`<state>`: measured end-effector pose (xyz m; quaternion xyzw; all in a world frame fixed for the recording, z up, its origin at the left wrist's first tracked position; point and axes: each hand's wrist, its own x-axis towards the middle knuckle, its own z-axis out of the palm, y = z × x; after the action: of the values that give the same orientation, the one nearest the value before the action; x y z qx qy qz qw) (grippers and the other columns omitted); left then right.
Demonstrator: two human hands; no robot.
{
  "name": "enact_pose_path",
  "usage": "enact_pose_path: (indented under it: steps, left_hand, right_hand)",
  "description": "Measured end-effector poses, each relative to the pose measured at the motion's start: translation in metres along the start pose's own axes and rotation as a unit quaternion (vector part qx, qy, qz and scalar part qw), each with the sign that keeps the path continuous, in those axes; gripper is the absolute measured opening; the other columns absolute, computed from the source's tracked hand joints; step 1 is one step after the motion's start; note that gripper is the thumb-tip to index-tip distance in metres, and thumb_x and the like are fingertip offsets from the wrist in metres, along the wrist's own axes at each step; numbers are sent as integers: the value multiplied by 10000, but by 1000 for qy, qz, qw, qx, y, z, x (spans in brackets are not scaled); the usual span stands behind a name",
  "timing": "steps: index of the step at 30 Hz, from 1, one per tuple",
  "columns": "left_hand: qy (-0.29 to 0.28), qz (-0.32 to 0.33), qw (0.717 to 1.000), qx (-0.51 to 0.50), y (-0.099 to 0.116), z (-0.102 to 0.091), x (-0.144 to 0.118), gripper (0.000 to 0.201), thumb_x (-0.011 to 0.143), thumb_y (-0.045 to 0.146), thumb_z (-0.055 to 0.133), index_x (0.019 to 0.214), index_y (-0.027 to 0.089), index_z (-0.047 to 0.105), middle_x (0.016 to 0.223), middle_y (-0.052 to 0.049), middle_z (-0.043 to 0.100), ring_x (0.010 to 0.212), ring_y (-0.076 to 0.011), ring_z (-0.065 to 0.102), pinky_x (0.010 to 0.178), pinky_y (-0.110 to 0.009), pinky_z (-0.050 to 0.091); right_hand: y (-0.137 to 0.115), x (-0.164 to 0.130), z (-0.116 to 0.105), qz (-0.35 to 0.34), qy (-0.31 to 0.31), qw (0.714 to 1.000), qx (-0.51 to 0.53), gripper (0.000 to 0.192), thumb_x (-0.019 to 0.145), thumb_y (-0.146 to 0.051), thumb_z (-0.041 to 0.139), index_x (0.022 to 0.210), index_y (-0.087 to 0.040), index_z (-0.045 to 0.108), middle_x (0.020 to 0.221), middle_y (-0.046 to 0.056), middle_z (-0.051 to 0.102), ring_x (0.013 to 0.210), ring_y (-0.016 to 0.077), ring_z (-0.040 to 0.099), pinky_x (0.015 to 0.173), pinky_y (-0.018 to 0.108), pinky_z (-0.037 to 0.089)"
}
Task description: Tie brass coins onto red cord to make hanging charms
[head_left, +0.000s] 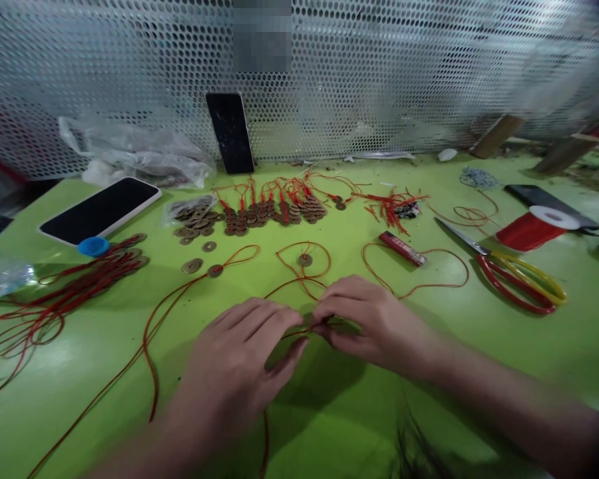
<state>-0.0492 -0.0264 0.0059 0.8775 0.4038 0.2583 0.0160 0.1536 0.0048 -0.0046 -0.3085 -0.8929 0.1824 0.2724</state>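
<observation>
My right hand (364, 319) is closed in a pinch on a thin red cord (296, 332). Facing it, my left hand (252, 352) has its thumb and forefinger apart, and the cord runs through the gap between them. More of the cord hangs below my left hand. Just beyond the hands, a round coin with a hole (305, 259) lies inside a loop of red cord. Further left, another coin (215, 271) is threaded on a looped cord with long tails. The far fingers of both hands are partly hidden.
Knotted coin strings (274, 213) and loose coins (197, 223) lie behind. Scissors (514, 273), a red spool (532, 229) and a lighter (402, 249) are right. A bundle of corded coins (94, 273), a blue cap (94, 247) and a phone (102, 209) lie left. Another phone (230, 133) leans upright.
</observation>
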Motion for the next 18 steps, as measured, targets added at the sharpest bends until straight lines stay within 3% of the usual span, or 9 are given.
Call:
enact_pose_path:
  steps: [8,18]
  left_hand:
    - [-4,5,1000,-14,0,1,0,72,827,164,532,814,198,595,746,6,664,694,-155,596,659,-302,497]
    - [13,-43,997,-66,-5,-2,2,104,795,111,538,778,194,599,733,9,648,676,-129,578,634,-262,473]
  right_hand:
    - [-3,0,-1,-11,3,1000,2,95,812,-157,576,871,-172,648,823,36,659,778,137,588,722,253,437]
    - [0,2,-4,23,-4,999,23,100,806,-131,581,866,-161,654,805,35,682,779,144,610,724,265,452]
